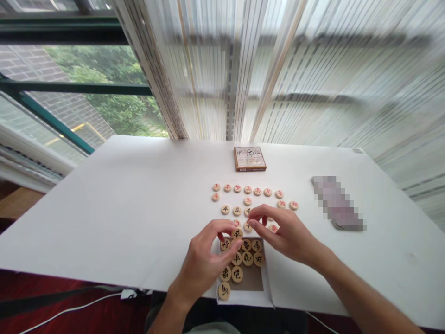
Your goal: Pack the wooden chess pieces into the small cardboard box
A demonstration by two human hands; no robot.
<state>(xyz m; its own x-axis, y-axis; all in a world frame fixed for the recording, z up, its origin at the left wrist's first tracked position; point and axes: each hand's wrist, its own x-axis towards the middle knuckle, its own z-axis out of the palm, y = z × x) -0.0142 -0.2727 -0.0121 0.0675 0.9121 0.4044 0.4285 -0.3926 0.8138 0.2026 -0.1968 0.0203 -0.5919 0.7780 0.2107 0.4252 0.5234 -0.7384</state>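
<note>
My left hand (203, 260) pinches a round wooden chess piece (237, 233) with a black character, just above the far edge of a shallow white box tray (267, 283). The tray holds several black-marked pieces (247, 258). My right hand (285, 234) is curled, its thumb and fingers pinched on a pale piece (248, 227) lying on the white table (121, 208). Beyond my hands several red-marked pieces (247, 189) lie in rows on the table.
A square game box lid (249, 158) lies flat at the table's far side. A blurred flat object (338, 202) lies to the right. Vertical blinds and a window stand behind the table. A white cable (69, 310) runs below the near edge.
</note>
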